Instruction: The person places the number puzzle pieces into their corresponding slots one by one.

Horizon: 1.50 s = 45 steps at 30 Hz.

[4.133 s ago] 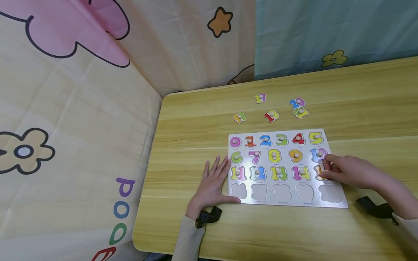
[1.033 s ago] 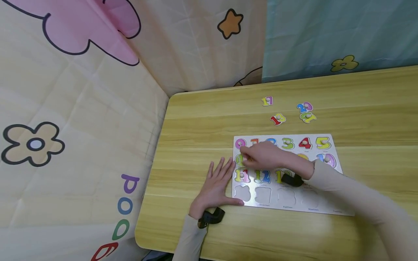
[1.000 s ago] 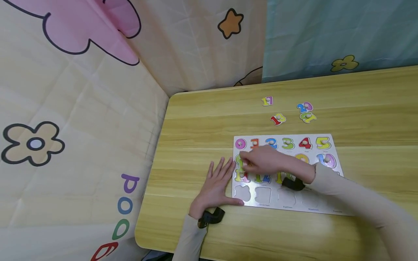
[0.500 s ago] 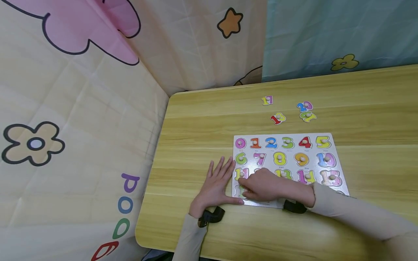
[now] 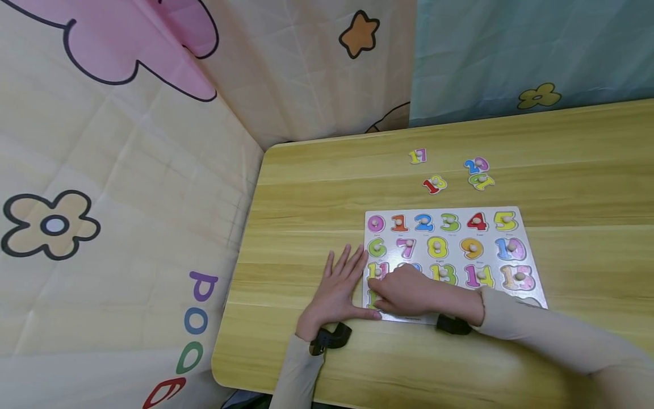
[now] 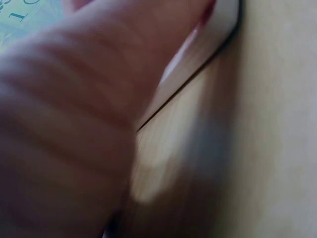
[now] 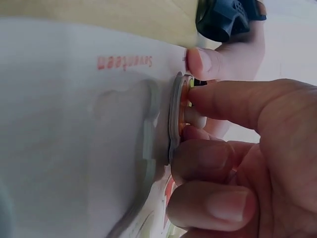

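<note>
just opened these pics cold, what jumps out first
A white number puzzle board on the wooden table, its top rows filled with bright numbers. The right hand pinches a piece's peg at the bottom-left slot while the left hand lies flat against the board's left edge. Four loose pieces lie beyond it.

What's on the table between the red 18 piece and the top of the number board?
Nothing. In the head view, only bare yellow wood of the table shows between the 18 piece and the top edge of the number board.
</note>
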{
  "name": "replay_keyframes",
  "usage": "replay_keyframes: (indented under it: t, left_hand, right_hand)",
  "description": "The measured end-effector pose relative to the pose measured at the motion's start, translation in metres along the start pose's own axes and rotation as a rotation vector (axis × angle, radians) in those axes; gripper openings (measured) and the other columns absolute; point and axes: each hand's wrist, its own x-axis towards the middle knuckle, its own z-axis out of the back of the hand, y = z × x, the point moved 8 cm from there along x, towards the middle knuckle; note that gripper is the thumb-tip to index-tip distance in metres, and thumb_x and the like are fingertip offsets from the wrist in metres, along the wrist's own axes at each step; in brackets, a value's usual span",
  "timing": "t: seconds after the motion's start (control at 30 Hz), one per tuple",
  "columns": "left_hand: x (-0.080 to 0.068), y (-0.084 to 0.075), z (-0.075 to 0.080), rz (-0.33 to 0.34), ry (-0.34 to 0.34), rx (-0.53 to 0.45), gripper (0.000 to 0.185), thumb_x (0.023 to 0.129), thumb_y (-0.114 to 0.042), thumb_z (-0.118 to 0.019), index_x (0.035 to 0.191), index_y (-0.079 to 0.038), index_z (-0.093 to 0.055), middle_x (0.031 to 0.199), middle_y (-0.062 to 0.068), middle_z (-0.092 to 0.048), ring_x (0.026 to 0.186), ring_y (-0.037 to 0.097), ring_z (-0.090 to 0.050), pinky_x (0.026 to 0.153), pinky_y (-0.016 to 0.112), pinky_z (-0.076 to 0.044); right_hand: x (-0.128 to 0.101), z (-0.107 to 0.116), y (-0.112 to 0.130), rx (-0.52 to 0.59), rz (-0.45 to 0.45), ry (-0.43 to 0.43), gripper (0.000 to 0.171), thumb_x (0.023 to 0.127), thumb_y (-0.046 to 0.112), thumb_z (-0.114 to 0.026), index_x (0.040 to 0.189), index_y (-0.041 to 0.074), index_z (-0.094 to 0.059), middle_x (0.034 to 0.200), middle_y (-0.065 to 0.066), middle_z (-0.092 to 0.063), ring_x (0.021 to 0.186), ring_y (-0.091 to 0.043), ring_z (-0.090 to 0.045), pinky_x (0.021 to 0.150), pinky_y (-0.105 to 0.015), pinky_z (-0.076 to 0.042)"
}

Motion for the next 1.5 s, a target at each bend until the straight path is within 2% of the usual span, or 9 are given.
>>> replay_keyframes:
  t: [0.3, 0.57, 1.13, 1.23, 1.37, 1.43, 1.5]
  left_hand:
    - [0.001, -0.001, 0.002, -0.01, -0.01, -0.016, 0.123, 0.067, -0.075, -0.064, 0.153, -0.011, -0.004, 0.159, 0.002, 0.003, 0.143, 0.026, 0.009, 0.111, 0.051, 0.01]
    - [0.001, -0.001, 0.002, -0.01, -0.008, -0.023, 0.122, 0.068, -0.075, -0.064, 0.153, -0.011, -0.005, 0.159, 0.002, 0.003, 0.143, 0.026, 0.009, 0.111, 0.051, 0.01]
    - [0.0, -0.001, 0.002, -0.008, -0.01, -0.02, 0.122, 0.068, -0.075, -0.064, 0.153, -0.011, -0.006, 0.159, 0.003, 0.0, 0.143, 0.026, 0.009, 0.111, 0.051, 0.01]
    - [0.0, 0.0, 0.002, -0.012, -0.016, -0.009, 0.122, 0.068, -0.075, -0.065, 0.153, -0.01, -0.006, 0.159, 0.004, 0.0, 0.143, 0.026, 0.008, 0.111, 0.051, 0.009]
    - [0.0, 0.0, 0.003, -0.02, -0.024, -0.002, 0.122, 0.067, -0.074, -0.065, 0.153, -0.009, -0.008, 0.159, 0.005, -0.002, 0.143, 0.027, 0.006, 0.111, 0.052, 0.008]
    - [0.0, 0.0, 0.003, -0.02, -0.026, -0.004, 0.123, 0.067, -0.074, -0.066, 0.153, -0.009, -0.008, 0.159, 0.005, -0.003, 0.143, 0.027, 0.006, 0.111, 0.053, 0.008]
    - [0.0, 0.0, 0.002, -0.016, -0.021, -0.009, 0.123, 0.066, -0.074, -0.066, 0.153, -0.009, -0.008, 0.159, 0.005, -0.002, 0.143, 0.027, 0.007, 0.111, 0.052, 0.009]
  right_hand:
    - [0.001, 0.002, 0.002, -0.028, 0.0, -0.008, 0.018, 0.088, 0.028, -0.064, 0.079, 0.017, -0.051, 0.051, 0.009, -0.04, 0.046, -0.009, -0.044, 0.045, -0.031, -0.038]
    - [0.002, 0.001, -0.002, 0.014, -0.038, 0.033, 0.023, 0.088, 0.031, -0.066, 0.076, 0.02, -0.049, 0.054, 0.012, -0.041, 0.049, -0.007, -0.044, 0.046, -0.029, -0.036]
    - [0.0, 0.002, 0.0, 0.033, -0.027, 0.063, 0.02, 0.089, 0.031, -0.065, 0.08, 0.019, -0.052, 0.054, 0.012, -0.04, 0.048, -0.008, -0.042, 0.047, -0.028, -0.037]
    - [0.0, 0.004, -0.009, 0.07, -0.02, 0.103, 0.024, 0.088, 0.036, -0.065, 0.077, 0.021, -0.05, 0.055, 0.013, -0.041, 0.049, -0.007, -0.041, 0.048, -0.027, -0.035]
    - [0.009, 0.019, -0.034, 0.23, 0.028, 0.151, 0.024, 0.09, 0.042, -0.063, 0.077, 0.025, -0.051, 0.058, 0.014, -0.044, 0.052, -0.006, -0.042, 0.05, -0.025, -0.035]
    - [0.018, 0.034, -0.058, 0.322, 0.028, 0.13, 0.021, 0.092, 0.04, -0.061, 0.079, 0.025, -0.054, 0.059, 0.012, -0.047, 0.052, -0.006, -0.045, 0.051, -0.025, -0.037]
    - [0.027, 0.052, -0.091, 0.383, -0.015, 0.054, 0.018, 0.094, 0.034, -0.06, 0.082, 0.021, -0.058, 0.061, 0.009, -0.05, 0.053, -0.009, -0.047, 0.052, -0.027, -0.038]
